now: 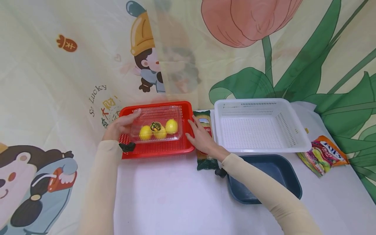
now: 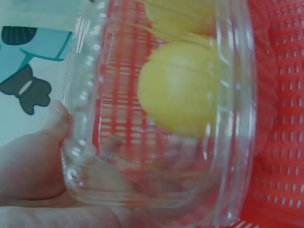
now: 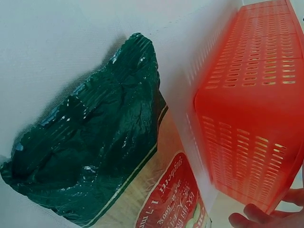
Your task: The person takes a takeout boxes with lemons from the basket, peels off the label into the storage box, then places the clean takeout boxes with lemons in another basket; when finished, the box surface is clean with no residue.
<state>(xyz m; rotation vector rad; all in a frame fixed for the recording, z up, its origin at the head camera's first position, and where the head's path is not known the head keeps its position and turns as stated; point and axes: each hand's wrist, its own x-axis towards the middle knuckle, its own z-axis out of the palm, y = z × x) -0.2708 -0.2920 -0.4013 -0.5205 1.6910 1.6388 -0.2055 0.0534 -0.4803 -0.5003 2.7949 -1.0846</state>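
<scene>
My left hand [image 1: 122, 125] grips the left end of a clear plastic box [image 1: 135, 130] of yellow lemons [image 1: 171, 126]. In the left wrist view, the thumb lies along the box's side and fingers show through the plastic beneath. The box is over the red basket [image 1: 152, 150]; whether it rests on the bottom cannot be told. At the basket's right rim, my right hand [image 1: 202, 137] has its fingers spread and rather straight, seemingly touching the rim. Under that hand lies a green-ended spaghetti packet [image 3: 95, 133], partly hidden by it in the head view.
A white perforated basket [image 1: 249, 129] stands right of the packet. In front of it is a dark blue tray [image 1: 276, 169], partly covered by the right forearm. A colourful candy bag [image 1: 324, 155] lies farther right. Printed cloth [image 1: 182, 39] hangs behind the table.
</scene>
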